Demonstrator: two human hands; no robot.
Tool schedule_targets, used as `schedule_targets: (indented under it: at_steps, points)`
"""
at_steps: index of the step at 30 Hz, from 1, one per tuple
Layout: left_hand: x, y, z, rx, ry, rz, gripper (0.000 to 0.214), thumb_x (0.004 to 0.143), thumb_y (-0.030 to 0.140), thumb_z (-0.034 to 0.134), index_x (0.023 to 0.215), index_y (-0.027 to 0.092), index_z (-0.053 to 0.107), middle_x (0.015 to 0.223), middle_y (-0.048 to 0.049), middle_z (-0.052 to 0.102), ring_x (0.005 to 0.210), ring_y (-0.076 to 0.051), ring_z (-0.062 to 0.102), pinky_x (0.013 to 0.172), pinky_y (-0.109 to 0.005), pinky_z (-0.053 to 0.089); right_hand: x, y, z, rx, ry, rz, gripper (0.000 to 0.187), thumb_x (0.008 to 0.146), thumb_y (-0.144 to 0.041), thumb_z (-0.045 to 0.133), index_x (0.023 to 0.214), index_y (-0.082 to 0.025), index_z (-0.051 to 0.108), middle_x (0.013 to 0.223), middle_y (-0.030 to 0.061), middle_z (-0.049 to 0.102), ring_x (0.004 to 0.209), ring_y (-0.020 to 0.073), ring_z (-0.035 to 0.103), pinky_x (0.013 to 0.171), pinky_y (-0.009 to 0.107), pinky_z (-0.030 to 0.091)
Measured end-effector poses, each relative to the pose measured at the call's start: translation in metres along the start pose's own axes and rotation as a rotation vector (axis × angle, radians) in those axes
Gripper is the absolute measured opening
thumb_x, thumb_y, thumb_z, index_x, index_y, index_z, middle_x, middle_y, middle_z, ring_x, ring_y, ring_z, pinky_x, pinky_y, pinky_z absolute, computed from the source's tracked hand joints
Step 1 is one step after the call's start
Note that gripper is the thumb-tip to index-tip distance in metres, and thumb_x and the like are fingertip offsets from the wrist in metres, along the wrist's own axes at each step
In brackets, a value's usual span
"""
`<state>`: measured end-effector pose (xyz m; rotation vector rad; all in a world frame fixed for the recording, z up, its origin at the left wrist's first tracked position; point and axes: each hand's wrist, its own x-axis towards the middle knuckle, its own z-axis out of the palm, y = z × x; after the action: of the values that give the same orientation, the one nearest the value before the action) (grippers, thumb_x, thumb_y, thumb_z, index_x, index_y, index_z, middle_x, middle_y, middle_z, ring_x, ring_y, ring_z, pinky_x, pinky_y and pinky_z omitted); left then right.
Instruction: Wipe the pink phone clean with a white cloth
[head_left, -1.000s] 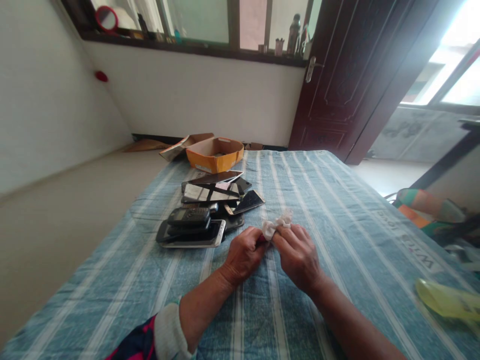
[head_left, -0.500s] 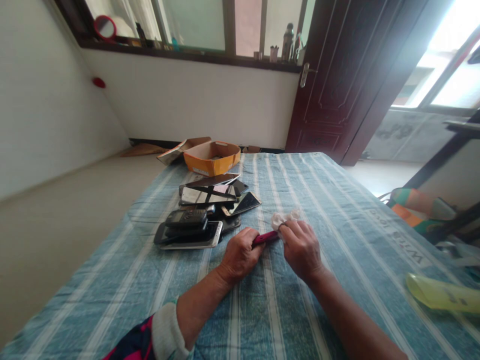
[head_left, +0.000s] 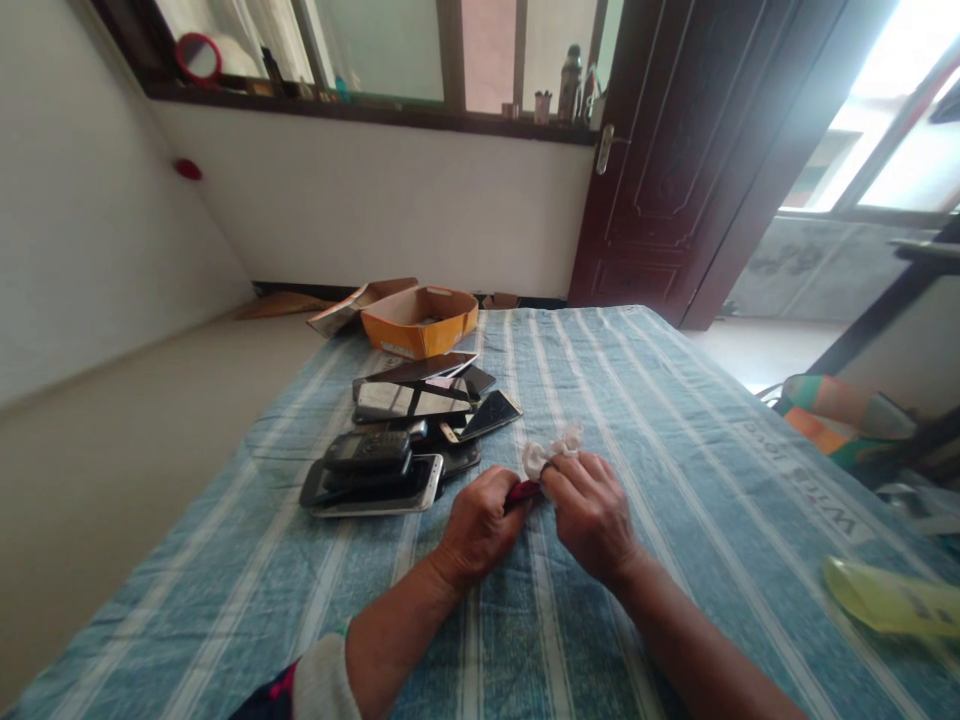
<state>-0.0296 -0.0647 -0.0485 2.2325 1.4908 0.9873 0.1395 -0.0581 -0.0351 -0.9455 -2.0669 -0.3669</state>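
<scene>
My left hand (head_left: 480,525) is closed around a small dark red object (head_left: 523,491), of which only a short end shows between my hands. My right hand (head_left: 592,515) pinches a crumpled white cloth (head_left: 550,453) and presses it against that red object. Both hands rest on a blue striped bedsheet (head_left: 675,420). A pile of several mobile phones (head_left: 409,425) lies just left of and beyond my left hand, some with cracked screens.
An orange cardboard box (head_left: 420,320) with its lid beside it sits at the far edge of the sheet. A yellow-green plastic thing (head_left: 889,600) lies at the right edge. A dark door (head_left: 675,150) stands behind, and a window ledge holds bottles.
My right hand slid the white cloth out along the red object and then back toward my left hand. The view shifted slightly.
</scene>
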Motion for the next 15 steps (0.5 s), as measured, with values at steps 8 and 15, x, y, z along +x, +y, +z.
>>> schedule_targets:
  at_steps: [8, 15]
  points:
    - [0.001, 0.006, -0.002, 0.077, -0.021, -0.008, 0.01, 0.081, 0.02, 0.06, 0.071, 0.018, 0.055, 0.073, -0.0018, 0.056, 0.069, -0.017, 0.055, 0.063, -0.027, 0.043, -0.011, 0.029, 0.004, 0.016, 0.01, 0.124, 0.023, 0.089, -0.009, 0.043, 0.086, -0.019, 0.064, 0.081, 0.0063, 0.064, 0.082, 0.0204, 0.053, 0.076, 0.031, 0.041]
    - [0.004, 0.008, -0.006, 0.027, -0.061, 0.028, 0.035, 0.094, 0.043, 0.044, 0.079, 0.017, 0.063, 0.075, -0.005, 0.058, 0.073, -0.018, 0.055, 0.068, -0.03, 0.047, -0.019, 0.032, 0.01, 0.068, 0.014, 0.224, 0.02, 0.087, -0.01, 0.045, 0.086, -0.019, 0.063, 0.085, 0.0066, 0.065, 0.083, 0.0204, 0.058, 0.076, 0.031, 0.043]
